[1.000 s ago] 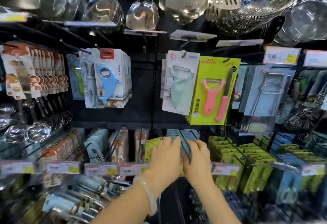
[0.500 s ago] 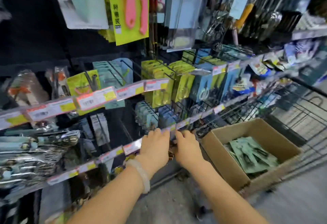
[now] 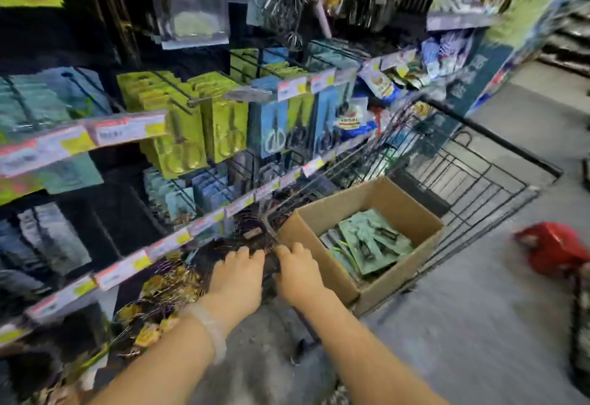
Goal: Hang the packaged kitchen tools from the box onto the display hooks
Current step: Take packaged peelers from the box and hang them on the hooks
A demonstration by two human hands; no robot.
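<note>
An open cardboard box (image 3: 396, 200) sits in a black wire cart, holding several flat teal packaged tools (image 3: 370, 241). My left hand (image 3: 238, 280) and my right hand (image 3: 298, 272) are side by side, low, just left of the box's near corner, backs up and fingers pointing away. The fingertips are blurred against dark wire goods; I cannot tell whether either hand holds anything. Display hooks (image 3: 178, 88) above carry green and blue scissor packs (image 3: 223, 126).
Price-tag rails (image 3: 127, 129) run across the racks at several heights. The black wire cart (image 3: 479, 181) stands to the right on a grey floor. A red bag (image 3: 552, 246) lies on the floor at far right. Gold-tagged wire items (image 3: 166, 289) hang low left.
The view has swung down and to the right, from the upper peeler packs to the box in the cart. Both hands have dropped from a mid-height hook towards the box's corner.
</note>
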